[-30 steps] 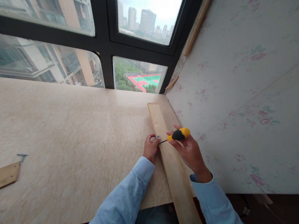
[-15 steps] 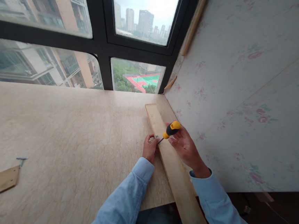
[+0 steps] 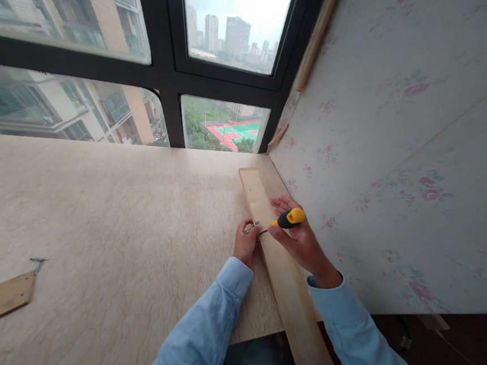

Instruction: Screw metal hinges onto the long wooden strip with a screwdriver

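Observation:
My left hand [image 3: 246, 245] is at the left edge of a long wooden board [image 3: 283, 270], its fingers closed in a pinch on a small shiny metal piece [image 3: 255, 223], perhaps a bracket. A screwdriver [image 3: 290, 218] with a yellow and black handle lies across my right hand [image 3: 302, 242], between thumb and palm, while the other fingers stretch away from it. Its shaft points left to the board's edge beside my left fingertips. The tip is too small to make out. The board projects past the near edge of the stone sill [image 3: 155, 241].
Far left, a short wooden piece [image 3: 8, 297] with small holes lies on the sill, a metal T-shaped part [image 3: 38, 263] beside its end. A flower-papered wall [image 3: 395, 163] rises close on the right. Dark-framed windows [image 3: 170, 75] stand behind.
The screwdriver's handle has swung down and to the right, so it lies flatter. My right fingers have opened out behind it. My left hand has hardly moved.

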A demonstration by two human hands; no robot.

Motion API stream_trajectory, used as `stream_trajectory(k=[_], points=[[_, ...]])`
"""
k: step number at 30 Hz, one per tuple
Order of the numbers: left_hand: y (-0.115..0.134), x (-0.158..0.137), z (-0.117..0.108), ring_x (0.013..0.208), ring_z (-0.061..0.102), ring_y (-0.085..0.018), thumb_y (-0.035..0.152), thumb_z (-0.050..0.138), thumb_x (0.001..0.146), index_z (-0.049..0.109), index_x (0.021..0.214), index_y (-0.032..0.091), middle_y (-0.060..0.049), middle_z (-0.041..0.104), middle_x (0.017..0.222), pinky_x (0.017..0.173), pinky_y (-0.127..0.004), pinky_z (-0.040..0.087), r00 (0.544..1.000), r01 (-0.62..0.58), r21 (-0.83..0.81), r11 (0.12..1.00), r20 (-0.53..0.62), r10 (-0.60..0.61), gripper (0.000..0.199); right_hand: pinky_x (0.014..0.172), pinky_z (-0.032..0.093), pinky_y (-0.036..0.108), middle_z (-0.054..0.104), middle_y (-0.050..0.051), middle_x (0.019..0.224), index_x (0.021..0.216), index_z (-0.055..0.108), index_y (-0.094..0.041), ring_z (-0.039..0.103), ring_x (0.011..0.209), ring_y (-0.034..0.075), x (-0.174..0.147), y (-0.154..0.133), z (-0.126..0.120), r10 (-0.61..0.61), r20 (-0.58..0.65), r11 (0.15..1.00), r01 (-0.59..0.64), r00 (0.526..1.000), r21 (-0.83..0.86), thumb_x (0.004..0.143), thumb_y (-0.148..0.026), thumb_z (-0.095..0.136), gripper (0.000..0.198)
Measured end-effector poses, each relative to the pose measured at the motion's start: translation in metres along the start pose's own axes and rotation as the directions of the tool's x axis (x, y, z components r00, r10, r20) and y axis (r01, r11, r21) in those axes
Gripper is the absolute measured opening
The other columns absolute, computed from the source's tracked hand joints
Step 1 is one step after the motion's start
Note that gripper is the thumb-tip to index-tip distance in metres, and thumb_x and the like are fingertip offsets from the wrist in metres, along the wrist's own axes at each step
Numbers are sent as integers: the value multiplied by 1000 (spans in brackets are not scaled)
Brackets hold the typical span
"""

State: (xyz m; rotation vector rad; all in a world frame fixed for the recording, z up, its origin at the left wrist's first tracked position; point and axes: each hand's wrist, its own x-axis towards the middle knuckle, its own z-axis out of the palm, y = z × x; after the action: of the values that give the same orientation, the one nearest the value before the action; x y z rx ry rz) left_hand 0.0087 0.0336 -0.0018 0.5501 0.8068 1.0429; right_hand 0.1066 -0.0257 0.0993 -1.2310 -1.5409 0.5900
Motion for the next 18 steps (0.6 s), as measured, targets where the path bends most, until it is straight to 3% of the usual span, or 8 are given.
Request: stream_trajectory(k=[2, 5, 8, 11, 14, 18], points=[[-1, 1, 0, 53, 55, -10, 32, 75, 65, 53, 99, 18, 2, 62, 71, 47, -19, 41, 1000, -1, 3, 1000, -2, 1, 42, 116, 35, 49, 42, 8, 151, 147, 24, -33, 40, 140, 21, -3, -5, -4, 14, 103, 992, -27, 995, 127, 93, -35, 59, 65], [-3, 2, -1, 51, 53, -9, 32, 75, 65, 54, 100, 18, 3, 61, 71, 48, -19, 42, 1000, -2, 18, 1000, -8, 2, 43, 110, 42, 48, 57, 8, 138, 144, 34, -30, 52, 130, 22, -4, -14, -10, 49, 138, 992, -64, 989, 110, 93, -36, 59, 57], [-4, 3, -2, 53, 55, -10, 32, 75, 65, 55, 101, 18, 2, 62, 71, 49, -20, 43, 1000, -3, 19, 1000, 0, 3, 44, 97, 51, 47, 72, 7, 106, 112, 60, -25, 67, 102, 25, 0, -16, -14, 46, -21, 985, -48, 999, -163, 81, -43, 73, 38], [-3, 2, -1, 55, 57, -11, 32, 75, 65, 54, 100, 18, 1, 64, 73, 49, -20, 45, 1000, 5, 14, 1000, -5, -5, 43, 87, 54, 49, 71, 7, 92, 89, 59, -23, 66, 87, 27, 5, -11, -12, -13, -220, 928, -70, 975, -367, 65, -51, 84, 45], [-1, 1, 0, 54, 56, -11, 30, 75, 66, 55, 99, 18, 1, 63, 71, 47, -19, 42, 1000, -11, 6, 1000, -14, 11, 41, 95, 52, 48, 68, 9, 106, 103, 54, -24, 65, 102, 27, 5, -6, -10, 5, -180, 963, -53, 984, -264, 63, -52, 85, 57], [0, 0, 0, 50, 52, -9, 30, 75, 66, 55, 98, 18, 3, 60, 67, 44, -17, 37, 1000, -8, 8, 1000, -14, 8, 39, 111, 41, 46, 52, 9, 142, 140, 35, -30, 48, 134, 22, -2, -6, -12, 45, 111, 998, -49, 993, 34, 83, -42, 72, 69]])
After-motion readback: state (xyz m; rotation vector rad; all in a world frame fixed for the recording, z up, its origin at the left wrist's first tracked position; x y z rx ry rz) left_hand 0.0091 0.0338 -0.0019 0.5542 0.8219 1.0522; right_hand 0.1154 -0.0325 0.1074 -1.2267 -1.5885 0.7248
